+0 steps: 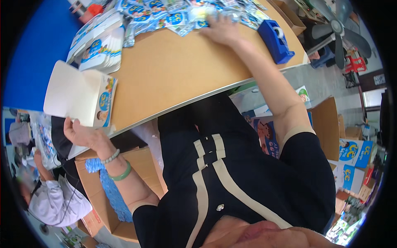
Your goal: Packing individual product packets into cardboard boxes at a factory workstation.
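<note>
My left hand (84, 135) is at the table's left edge, its fingers curled against the near end of a small open carton (106, 101). The carton is white inside, with a blue printed side and its flap standing up. My right hand (223, 31) reaches across the table to a heap of small blue-and-white packets (165, 18). Its fingers are spread over the packets, and a yellowish blurred patch lies by the fingertips. Whether any packet is under the fingers is hidden.
A stack of flattened white-and-blue cartons (99, 49) lies at the table's left. A blue tape dispenser (275, 41) stands at the right edge, near a grey fan (337, 27). An open cardboard box (149, 165) is below the table. Another person (58, 198) sits at far left.
</note>
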The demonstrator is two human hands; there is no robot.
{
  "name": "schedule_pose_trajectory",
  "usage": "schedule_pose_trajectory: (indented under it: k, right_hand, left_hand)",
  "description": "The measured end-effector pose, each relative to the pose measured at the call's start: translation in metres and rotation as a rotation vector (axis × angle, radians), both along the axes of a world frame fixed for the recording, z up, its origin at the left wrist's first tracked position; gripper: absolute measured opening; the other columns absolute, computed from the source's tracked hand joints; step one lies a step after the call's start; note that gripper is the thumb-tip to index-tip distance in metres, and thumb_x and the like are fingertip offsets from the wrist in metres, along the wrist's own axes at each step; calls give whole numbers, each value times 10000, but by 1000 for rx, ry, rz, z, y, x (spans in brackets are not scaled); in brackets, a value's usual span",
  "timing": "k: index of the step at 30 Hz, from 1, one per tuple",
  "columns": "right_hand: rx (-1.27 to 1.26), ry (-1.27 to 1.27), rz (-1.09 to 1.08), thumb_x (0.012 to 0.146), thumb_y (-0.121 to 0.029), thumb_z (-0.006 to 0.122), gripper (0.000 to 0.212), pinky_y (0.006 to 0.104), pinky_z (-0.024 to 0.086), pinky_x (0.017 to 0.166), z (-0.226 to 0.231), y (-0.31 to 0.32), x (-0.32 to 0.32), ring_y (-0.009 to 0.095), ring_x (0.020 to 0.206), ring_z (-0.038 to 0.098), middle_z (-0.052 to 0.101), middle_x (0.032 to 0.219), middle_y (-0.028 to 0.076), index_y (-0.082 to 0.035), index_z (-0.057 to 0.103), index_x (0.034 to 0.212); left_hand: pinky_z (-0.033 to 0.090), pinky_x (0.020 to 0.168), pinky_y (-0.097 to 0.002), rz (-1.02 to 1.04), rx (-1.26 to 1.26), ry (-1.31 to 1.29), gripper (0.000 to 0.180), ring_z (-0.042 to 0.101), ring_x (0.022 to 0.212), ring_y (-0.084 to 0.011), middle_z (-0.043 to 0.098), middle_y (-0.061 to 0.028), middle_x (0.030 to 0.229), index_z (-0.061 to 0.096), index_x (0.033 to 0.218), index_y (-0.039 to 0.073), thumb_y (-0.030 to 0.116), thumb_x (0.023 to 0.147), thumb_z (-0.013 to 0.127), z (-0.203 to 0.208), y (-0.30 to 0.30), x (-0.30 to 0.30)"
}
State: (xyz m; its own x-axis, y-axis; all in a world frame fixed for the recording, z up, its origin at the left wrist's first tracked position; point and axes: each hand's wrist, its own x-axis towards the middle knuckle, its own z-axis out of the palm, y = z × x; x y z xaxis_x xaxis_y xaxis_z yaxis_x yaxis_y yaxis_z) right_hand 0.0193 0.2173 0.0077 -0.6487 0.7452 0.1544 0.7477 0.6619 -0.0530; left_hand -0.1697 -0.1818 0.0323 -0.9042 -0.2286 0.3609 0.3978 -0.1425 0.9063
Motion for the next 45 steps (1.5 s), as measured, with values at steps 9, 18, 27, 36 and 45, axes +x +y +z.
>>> schedule_pose_trajectory:
  k: [9, 18, 27, 36, 45]
  right_hand:
    - [-78, 364, -28, 865, -346, 618, 572, 423, 406, 1029, 14, 18, 73, 401, 1264, 458, 485, 1347, 264, -50, 467, 1330]
    - [-33, 409, -529, 818, -446, 634, 631, 448, 438, 973, -5, 112, 114, 365, 1207, 530, 582, 1251, 218, -37, 501, 1280]
    - [-229, 218, -347, 798, -520, 638, 680, 438, 395, 1032, 11, 116, 74, 319, 1271, 484, 485, 1391, 164, -120, 514, 1334]
    - [188, 244, 406, 906, -277, 603, 398, 404, 436, 986, 2, -64, 54, 333, 1161, 547, 591, 1190, 186, -114, 575, 1268]
    - [-933, 952, 172, 891, -147, 633, 236, 335, 520, 806, 31, -89, 45, 184, 984, 638, 670, 985, 86, -36, 622, 1099]
  left_hand:
    - [482, 834, -389, 547, -523, 468, 257, 583, 927, -269, 597, -152, 1051, 560, 1045, -69, 121, 885, 623, 19, 3, 54]
    - [475, 913, -419, -451, -998, 695, 178, 567, 1102, -385, 593, -210, 1179, 664, 991, 28, 80, 821, 679, -1, 99, 125]
    - [409, 984, -485, -525, -1136, 500, 379, 499, 1217, -391, 575, -204, 1265, 623, 1100, -4, 321, 922, 545, -42, 238, 39]
    - [481, 785, -424, -743, -1321, 277, 287, 620, 953, -321, 652, -108, 984, 604, 971, 26, 257, 812, 666, -9, 191, 44]
    - [535, 703, -313, -958, -281, -373, 263, 643, 787, -171, 638, -94, 881, 538, 977, -12, -55, 748, 662, -26, 138, 46]
